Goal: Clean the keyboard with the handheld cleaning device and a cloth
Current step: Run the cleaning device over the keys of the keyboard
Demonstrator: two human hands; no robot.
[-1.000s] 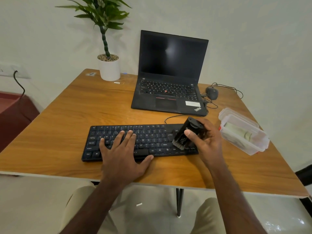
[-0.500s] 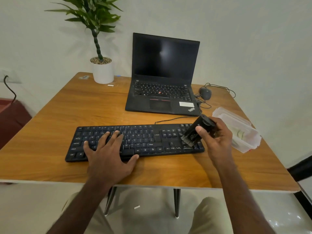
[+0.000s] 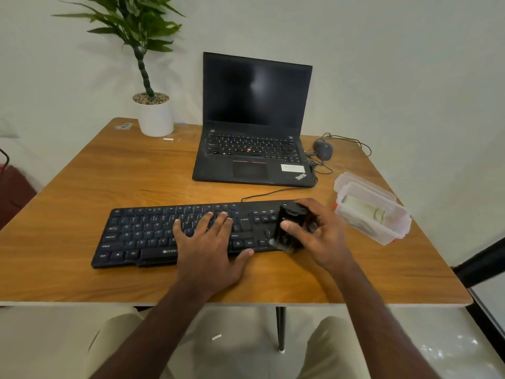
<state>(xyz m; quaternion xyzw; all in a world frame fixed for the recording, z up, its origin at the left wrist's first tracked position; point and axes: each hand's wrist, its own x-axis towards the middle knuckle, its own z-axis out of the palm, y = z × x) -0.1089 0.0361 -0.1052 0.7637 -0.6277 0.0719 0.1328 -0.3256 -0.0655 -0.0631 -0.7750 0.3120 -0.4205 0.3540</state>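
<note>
The right hand grips the black handheld brush-tipped cleaner at the right end of the long black keyboard — uncleaned keys run leftward under the flat, open left hand.

Laptop behind keyboard (mouse right)

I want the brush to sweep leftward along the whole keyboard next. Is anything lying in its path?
Yes: the left hand lies flat on the middle keys of the keyboard, left of the cleaning device held by the right hand.
</note>
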